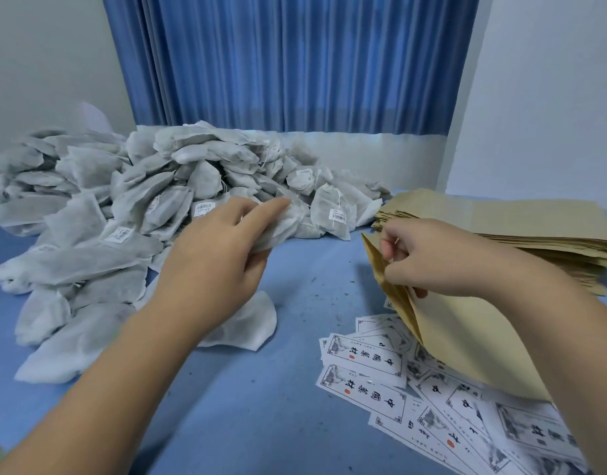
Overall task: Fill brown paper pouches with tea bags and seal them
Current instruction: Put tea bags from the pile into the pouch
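Soft even light, wide-angle warped edges

Tea bags [141,200] heaped left, pouches [501,217] stacked right
White, tagged bags; one brown pouch [466,337] tilts at lower right, mouth toward the upper left.

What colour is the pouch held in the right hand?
The pouch is plain tan-brown, clearest in the head view.

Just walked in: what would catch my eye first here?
A heap of white tea bags fills the left side. The left hand holds one tea bag at the heap; the right hand pinches a brown pouch above scattered printed labels, beside a stack of pouches.
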Demonstrator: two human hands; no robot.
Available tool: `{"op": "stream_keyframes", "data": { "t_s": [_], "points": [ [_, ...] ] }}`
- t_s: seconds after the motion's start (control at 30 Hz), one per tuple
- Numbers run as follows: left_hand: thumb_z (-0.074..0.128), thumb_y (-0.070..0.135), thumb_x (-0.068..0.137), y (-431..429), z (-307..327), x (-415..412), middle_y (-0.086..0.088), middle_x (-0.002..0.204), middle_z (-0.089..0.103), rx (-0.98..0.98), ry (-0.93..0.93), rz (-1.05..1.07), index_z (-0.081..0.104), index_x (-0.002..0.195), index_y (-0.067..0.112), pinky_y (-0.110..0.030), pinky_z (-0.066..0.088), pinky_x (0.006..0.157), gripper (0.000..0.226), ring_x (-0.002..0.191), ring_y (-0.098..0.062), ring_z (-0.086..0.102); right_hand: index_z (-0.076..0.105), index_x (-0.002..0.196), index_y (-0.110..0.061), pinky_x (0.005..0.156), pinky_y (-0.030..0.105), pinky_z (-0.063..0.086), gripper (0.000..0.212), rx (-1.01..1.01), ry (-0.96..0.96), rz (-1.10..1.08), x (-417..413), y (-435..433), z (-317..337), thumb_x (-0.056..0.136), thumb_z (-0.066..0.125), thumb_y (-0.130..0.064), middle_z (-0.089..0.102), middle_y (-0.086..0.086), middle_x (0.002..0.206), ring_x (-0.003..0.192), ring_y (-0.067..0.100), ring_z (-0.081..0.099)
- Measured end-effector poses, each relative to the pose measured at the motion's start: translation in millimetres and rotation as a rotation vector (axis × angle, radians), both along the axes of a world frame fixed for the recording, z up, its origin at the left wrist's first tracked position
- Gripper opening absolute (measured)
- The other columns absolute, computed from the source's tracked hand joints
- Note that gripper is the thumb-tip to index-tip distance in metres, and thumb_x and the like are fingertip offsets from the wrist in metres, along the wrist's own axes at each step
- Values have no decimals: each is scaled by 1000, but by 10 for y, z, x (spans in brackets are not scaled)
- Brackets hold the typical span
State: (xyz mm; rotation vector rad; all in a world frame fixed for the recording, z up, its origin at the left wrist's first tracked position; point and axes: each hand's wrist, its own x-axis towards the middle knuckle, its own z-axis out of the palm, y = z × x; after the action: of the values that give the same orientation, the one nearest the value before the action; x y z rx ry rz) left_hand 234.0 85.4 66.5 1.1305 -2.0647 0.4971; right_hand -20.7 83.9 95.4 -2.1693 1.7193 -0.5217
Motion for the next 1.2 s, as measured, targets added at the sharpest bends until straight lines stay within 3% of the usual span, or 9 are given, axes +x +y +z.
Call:
{"op": "stream_keyframes", "data": {
  "t_s": [0.17,0.27,0.33,0.4,0.5,0.63,0.8,1.07,1.2],
  "points": [
    [80,8,72,12,-137,151,-11,114,64,65,-266,69,65,106,27,-34,42,53,42,62,-35,62,52,83,-14,49,28,45,11,7,1,9,14,-10,-10,73,57,-10,57,-1,60,41,9,55],
    [52,43,92,-24,-285,216,7,133,51,259,-591,111,59,117,45,-35,40,82,26,109,-22,57,52,82,-14,45,24,42,10,7,10,13,3,-5,-6,74,57,-10,58,-1,60,41,9,55],
    [16,79,81,-40,-330,286,19,140,34,508,-637,190,40,132,53,-36,36,93,62,122,-12,41,52,82,-13,43,22,40,9,6,4,12,-21,-4,1,74,57,-11,58,-3,58,41,8,55],
    [16,95,62,-86,-318,335,23,136,29,679,-566,156,33,134,58,-37,37,98,83,120,-10,36,52,82,-14,44,22,39,9,4,-4,9,-48,-7,6,74,57,-12,58,-5,55,42,9,56],
    [57,70,70,-193,-190,356,20,125,35,819,-544,94,44,126,57,-31,42,94,58,111,-9,45,52,81,-14,41,19,37,9,5,-11,5,-73,-14,11,74,58,-14,58,-7,51,43,9,57],
    [59,28,80,-403,-3,227,16,105,46,761,-592,139,61,107,42,-31,47,79,31,94,-9,50,53,82,-13,36,16,34,9,14,-36,8,-89,-22,19,74,57,-13,58,-6,52,43,9,56],
    [65,22,69,-390,300,-195,9,103,52,468,-274,-242,52,71,26,-33,46,74,14,87,-16,55,52,83,-12,37,16,34,10,-8,-78,11,-159,-24,92,74,55,-9,57,-5,53,44,11,57],
    [52,44,76,-229,338,-821,15,134,50,190,-562,-590,48,72,29,-17,23,48,16,66,-9,45,47,78,-14,38,19,33,12,-52,-168,16,-338,-17,197,76,56,-6,50,-8,44,35,7,45],
    [50,44,75,-282,324,-862,20,126,50,361,-566,-616,46,68,23,-29,39,51,22,67,-11,52,47,77,-15,41,23,34,13,-72,-181,-1,-401,-37,197,76,55,-5,48,-7,45,37,7,45]
  ]
}}
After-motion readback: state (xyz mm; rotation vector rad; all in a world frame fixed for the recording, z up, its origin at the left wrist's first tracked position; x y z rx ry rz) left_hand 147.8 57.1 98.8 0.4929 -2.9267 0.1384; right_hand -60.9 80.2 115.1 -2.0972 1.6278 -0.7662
